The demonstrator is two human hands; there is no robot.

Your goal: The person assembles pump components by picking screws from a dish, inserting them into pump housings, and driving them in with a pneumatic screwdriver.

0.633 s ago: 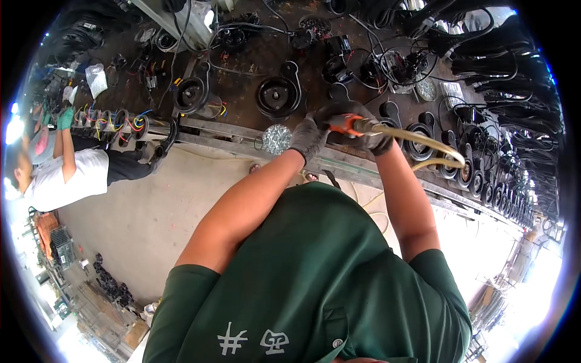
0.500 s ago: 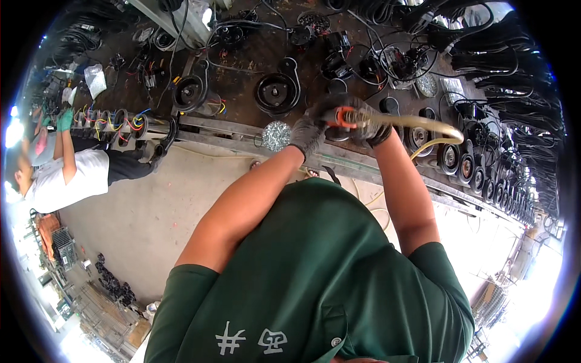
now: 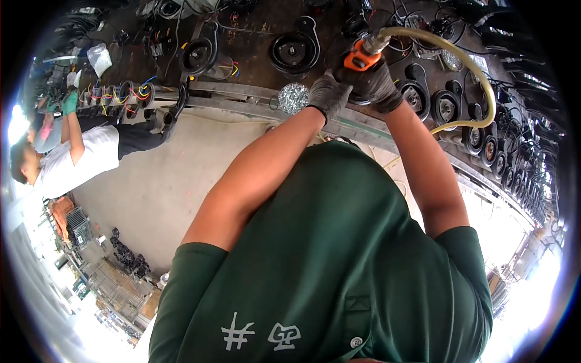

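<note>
**Both gloved hands on air tool at bench edge**

While no bins show, tabletop (image 3: 254,54) carries loose round black motor parts (image 3: 293,51) w/ coloured wires. Left hand (image 3: 328,95), grey glove, fingers curled shut round lower body of orange-collared air tool (image 3: 361,57); right hand (image 3: 376,83) wrapped tight on same tool just beside it. Yellowish hose (image 3: 478,78) loops off tool top to the right. Shiny wire-brush disc (image 3: 293,98) sits at metal rail (image 3: 242,92), near left hand. Bare concrete floor (image 3: 151,181) below the rail; another person (image 3: 72,157) works well apart at left.
</note>
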